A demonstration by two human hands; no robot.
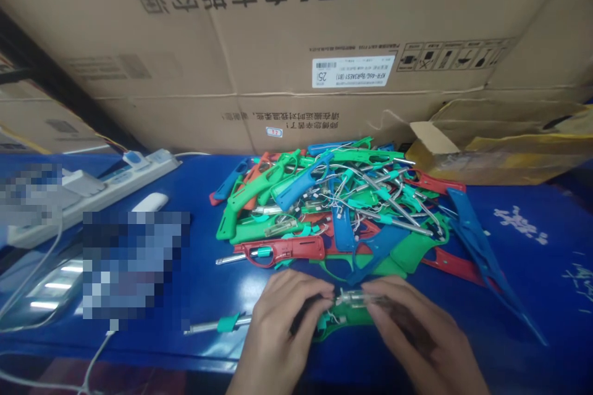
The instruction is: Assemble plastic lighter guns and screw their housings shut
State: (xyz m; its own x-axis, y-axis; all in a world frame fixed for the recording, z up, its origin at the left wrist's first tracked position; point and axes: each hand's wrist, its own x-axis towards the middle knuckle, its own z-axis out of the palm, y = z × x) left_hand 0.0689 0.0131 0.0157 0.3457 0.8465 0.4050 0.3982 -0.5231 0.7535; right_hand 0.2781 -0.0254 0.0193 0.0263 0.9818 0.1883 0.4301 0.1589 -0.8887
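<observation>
My right hand (pixel 419 321) pinches a clear plastic lighter fuel tank (pixel 354 298) between thumb and fingers. At the tank's left end, my left hand (pixel 285 315) has its thumb and forefinger brought together; whatever sits between them is too small to make out. Just under both hands lies a green lighter casing (pixel 349 316) with thin white wires, partly covered by my fingers. A metal lighter tube (pixel 208 326) with a green collar (pixel 228 323) sticks out to the left from behind my left hand.
Beyond my hands is a heap of red, green and blue lighter casings (pixel 296 188) with metal tubes and wires. A power strip (pixel 106 194), cables and a blurred-out device (pixel 134 265) are at left. Cardboard boxes (pixel 259 43) stand behind; small white bits (pixel 519 222) lie right.
</observation>
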